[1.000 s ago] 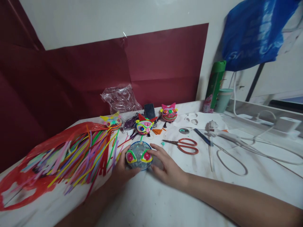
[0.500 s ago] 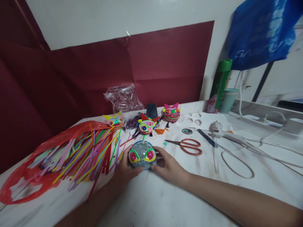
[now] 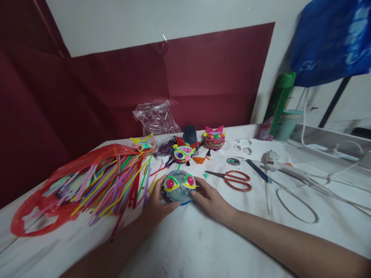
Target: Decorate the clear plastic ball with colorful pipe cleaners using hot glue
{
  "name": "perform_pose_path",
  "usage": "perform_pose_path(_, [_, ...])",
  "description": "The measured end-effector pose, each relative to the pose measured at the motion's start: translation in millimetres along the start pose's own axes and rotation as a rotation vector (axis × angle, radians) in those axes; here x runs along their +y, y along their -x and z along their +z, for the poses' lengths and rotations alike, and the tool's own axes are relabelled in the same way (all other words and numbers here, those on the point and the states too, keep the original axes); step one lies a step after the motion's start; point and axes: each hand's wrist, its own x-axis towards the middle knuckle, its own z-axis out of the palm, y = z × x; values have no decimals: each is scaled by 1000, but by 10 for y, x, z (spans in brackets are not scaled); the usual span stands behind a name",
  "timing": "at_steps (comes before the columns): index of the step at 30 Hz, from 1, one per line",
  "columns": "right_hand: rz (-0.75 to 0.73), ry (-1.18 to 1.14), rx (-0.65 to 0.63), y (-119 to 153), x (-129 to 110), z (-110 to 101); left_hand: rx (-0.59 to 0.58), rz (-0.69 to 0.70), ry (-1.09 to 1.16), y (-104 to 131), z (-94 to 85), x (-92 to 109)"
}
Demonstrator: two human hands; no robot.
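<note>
A clear round ball (image 3: 180, 188) with a blue edge sits between my hands near the middle of the table. Two eyes in green, white and yellow with pink-red centres are on its front. My left hand (image 3: 160, 202) closes around its left side, thumb along the lower front. From the right, my right hand (image 3: 210, 199) grips it, with the thumb on the front below the right eye. Just behind the ball stands a colourful lion-head ornament (image 3: 183, 152) with red ears. Red-handled scissors (image 3: 236, 180) lie to the right of my right hand.
Many coloured pipe cleaners (image 3: 113, 185) spread over a red plastic bag (image 3: 21, 216) at left. Two more decorated heads, one yellow-eared (image 3: 144, 144), one pink-eared (image 3: 214, 138), stand behind. A glue gun (image 3: 285, 168) with cables, a dark-blue cutter (image 3: 257, 170) and a phone (image 3: 190, 134) lie about.
The ball has tipped in my hands, so its eyes sit higher and more of the blue lower edge shows. The whole view has shifted slightly. Both hands keep their hold.
</note>
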Motion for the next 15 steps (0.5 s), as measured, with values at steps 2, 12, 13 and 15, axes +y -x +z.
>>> perform_pose_path(2, [25, -6, 2, -5, 1, -8, -5, 10, 9, -2, -1, -17])
perform_pose_path(12, [71, -45, 4, -26, -1, -48, -52, -16, 48, 19, 23, 78])
perform_pose_path(13, [75, -42, 2, -28, -4, -51, -51, -21, 46, 19, 23, 83])
perform_pose_path(15, [76, -36, -5, -29, -11, -56, -53, -22, 64, 16, 22, 78])
